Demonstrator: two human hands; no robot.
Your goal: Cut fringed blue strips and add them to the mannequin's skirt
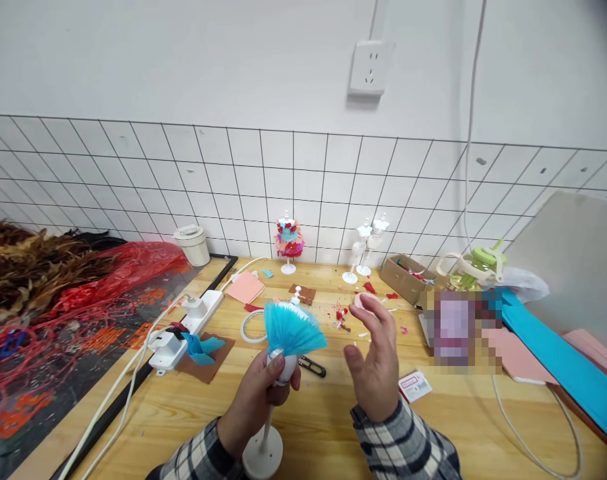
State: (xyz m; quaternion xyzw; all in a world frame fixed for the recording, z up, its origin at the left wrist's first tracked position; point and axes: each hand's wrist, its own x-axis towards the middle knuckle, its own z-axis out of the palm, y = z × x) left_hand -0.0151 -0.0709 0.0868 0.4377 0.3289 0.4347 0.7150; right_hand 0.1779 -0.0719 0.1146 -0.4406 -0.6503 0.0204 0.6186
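My left hand (263, 383) is wrapped round the lower body of a small white dress form (282, 371) on a stand, tilted over the table. Pleated blue paper (293, 330) fans out around the form's upper part. The round white base (263, 453) hangs below my left wrist. To the right, my right hand (376, 357) is raised with its fingers apart and nothing visible between them. A black cutter (312, 366) lies on the table just behind the form. A roll of white tape (253, 327) rests to its left.
A decorated dress form (289, 240) and two bare dress forms (366, 243) stand at the wall. A power strip (193, 327) with cables lies left. Red scraps (342, 317) are scattered mid-table. A cardboard box (408, 277) and blue paper strip (558, 353) are on the right.
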